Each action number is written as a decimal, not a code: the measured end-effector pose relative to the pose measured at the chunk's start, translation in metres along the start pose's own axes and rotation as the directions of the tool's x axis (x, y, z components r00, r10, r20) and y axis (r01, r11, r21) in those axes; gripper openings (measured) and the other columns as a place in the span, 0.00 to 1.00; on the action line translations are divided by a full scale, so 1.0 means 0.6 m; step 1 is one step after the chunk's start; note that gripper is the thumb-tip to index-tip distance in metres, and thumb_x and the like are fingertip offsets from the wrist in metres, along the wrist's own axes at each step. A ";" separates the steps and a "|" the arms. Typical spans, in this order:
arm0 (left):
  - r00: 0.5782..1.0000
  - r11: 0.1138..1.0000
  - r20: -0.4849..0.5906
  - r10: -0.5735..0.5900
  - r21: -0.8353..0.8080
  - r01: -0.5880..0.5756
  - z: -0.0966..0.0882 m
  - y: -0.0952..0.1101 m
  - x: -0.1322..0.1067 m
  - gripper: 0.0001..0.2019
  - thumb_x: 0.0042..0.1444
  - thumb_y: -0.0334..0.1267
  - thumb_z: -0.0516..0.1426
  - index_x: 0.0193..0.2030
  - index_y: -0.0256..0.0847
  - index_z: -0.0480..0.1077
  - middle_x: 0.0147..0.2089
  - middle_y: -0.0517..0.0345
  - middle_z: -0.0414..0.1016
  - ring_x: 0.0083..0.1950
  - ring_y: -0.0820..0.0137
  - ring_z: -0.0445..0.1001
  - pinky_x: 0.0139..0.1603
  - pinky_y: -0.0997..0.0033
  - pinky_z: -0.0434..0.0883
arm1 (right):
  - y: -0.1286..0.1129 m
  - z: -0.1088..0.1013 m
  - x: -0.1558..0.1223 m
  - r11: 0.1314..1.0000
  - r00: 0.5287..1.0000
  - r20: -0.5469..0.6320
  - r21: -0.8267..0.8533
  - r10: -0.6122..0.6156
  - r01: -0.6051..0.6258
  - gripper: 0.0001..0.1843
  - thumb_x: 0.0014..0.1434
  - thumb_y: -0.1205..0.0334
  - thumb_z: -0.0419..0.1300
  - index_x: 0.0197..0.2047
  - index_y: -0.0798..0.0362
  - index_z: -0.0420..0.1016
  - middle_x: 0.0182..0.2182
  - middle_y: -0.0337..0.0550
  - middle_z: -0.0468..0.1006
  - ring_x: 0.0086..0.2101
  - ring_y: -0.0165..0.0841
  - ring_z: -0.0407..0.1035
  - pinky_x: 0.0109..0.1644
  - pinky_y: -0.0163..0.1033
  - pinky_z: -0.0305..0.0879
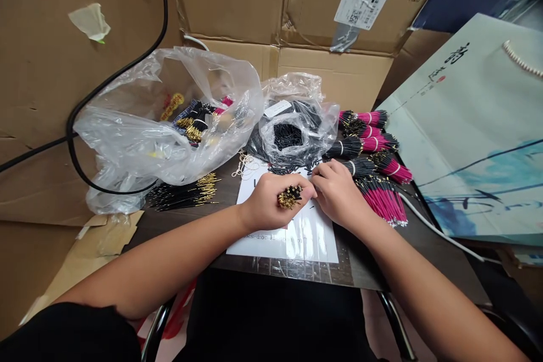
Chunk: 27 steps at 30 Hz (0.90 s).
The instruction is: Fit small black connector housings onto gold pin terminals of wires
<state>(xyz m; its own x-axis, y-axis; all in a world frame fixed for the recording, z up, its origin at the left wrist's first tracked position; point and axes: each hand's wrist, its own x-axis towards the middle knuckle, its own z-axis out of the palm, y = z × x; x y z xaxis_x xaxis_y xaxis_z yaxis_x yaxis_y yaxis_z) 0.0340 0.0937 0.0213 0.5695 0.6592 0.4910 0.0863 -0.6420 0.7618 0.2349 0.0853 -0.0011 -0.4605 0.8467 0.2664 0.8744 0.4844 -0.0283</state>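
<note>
While the left hand (267, 201) is curled into a fist at the centre of the frame, a bundle of black wires with gold tubular ends (290, 198) is clamped inside it, ringed by the thumb and forefinger. The gold ends are turned toward the camera and are shown at the thumb side of the grip; the remaining length is hidden by the hand. Just right of centre, the right hand (339, 192) is held with fingers bent, close beside the left thumb tip; whether anything is pinched there cannot be told. Beneath both hands, a white printed sheet (292, 246) is spread on the dark table (362, 263). Above the hands, loose short black sleeves (282, 170) are scattered in front of an opened plastic bag (322, 124), by which more of them are held. At centre left, loose gold-tipped black wires (182, 195) are laid below a large clear plastic bag (229, 153), and pale rubber bands (242, 165) are seen near the sheet's upper edge. At centre right, magenta-and-black wire bundles (384, 203) are stacked beside a pale paper bag (479, 124).
</note>
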 end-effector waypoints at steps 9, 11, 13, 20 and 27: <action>0.996 0.990 -0.015 0.087 0.110 -0.085 0.006 -0.006 -0.003 0.06 0.57 0.37 0.57 0.35 0.36 0.72 0.31 0.55 0.77 0.29 0.75 0.74 0.30 0.79 0.69 | -0.013 0.003 -0.006 1.000 1.000 -0.019 -0.027 -0.017 0.016 0.05 0.60 0.69 0.52 0.37 0.56 0.69 0.42 0.52 0.70 0.45 0.43 0.59 0.48 0.49 0.57; 0.998 0.991 -0.027 0.052 0.126 -0.048 0.007 -0.005 -0.001 0.07 0.57 0.38 0.57 0.35 0.36 0.72 0.31 0.55 0.77 0.29 0.74 0.75 0.30 0.78 0.69 | -0.014 -0.006 -0.008 1.000 0.997 -0.073 0.015 -0.014 0.016 0.04 0.61 0.68 0.52 0.38 0.55 0.67 0.44 0.51 0.70 0.46 0.41 0.59 0.49 0.47 0.59; 0.999 0.989 -0.034 -0.005 0.146 0.010 0.007 -0.005 0.001 0.09 0.58 0.41 0.56 0.35 0.36 0.71 0.28 0.56 0.76 0.27 0.75 0.74 0.29 0.78 0.69 | -0.016 -0.016 -0.011 0.994 0.982 -0.189 0.095 -0.027 0.045 0.02 0.61 0.69 0.52 0.38 0.54 0.65 0.44 0.49 0.70 0.46 0.39 0.59 0.50 0.46 0.60; 0.984 0.979 0.056 -0.170 0.126 0.162 0.007 -0.002 0.007 0.12 0.60 0.44 0.54 0.35 0.37 0.71 0.20 0.60 0.71 0.23 0.74 0.70 0.27 0.76 0.67 | -0.023 -0.026 -0.020 0.961 0.907 -0.402 0.177 -0.128 0.214 0.06 0.60 0.70 0.54 0.41 0.52 0.65 0.38 0.47 0.73 0.42 0.37 0.63 0.47 0.47 0.64; 0.965 0.980 0.173 -0.199 0.032 0.196 0.006 0.000 0.010 0.12 0.61 0.45 0.53 0.35 0.37 0.70 0.18 0.64 0.67 0.20 0.76 0.68 0.27 0.77 0.66 | -0.025 -0.033 -0.024 0.930 0.896 -0.424 0.261 -0.132 0.260 0.08 0.59 0.72 0.56 0.42 0.54 0.68 0.36 0.46 0.75 0.40 0.35 0.66 0.47 0.45 0.68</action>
<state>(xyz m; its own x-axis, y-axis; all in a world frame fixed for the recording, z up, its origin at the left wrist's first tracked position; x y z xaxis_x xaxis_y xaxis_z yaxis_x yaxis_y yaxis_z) 0.0404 0.0963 0.0230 0.6734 0.6960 0.2493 0.2227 -0.5126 0.8293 0.2317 0.0616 0.0145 -0.4634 0.6015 0.6508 0.6531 0.7282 -0.2080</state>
